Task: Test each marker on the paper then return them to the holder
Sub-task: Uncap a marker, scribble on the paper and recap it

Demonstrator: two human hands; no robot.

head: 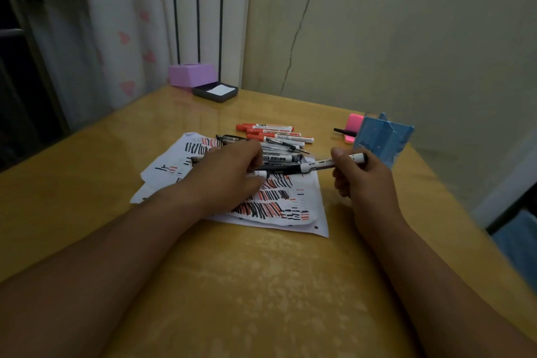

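Marker (318, 165): barrel gripped by right hand (363, 180), dark end pinched by left hand (229, 174). Paper (316, 212) under left hand, heavily striped. Red markers (267, 127) beyond left hand, unreturned. Holder (383, 141) behind right hand.

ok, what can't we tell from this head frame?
Head view only:
- left hand: its own back hides the fingertips; gripping a marker or not is unclear.
- marker in right hand: far end is lost among the black markers; capped or not unclear, label blurred.
- holder: its own wall hides the inside.
- paper: partly covered by the left hand.
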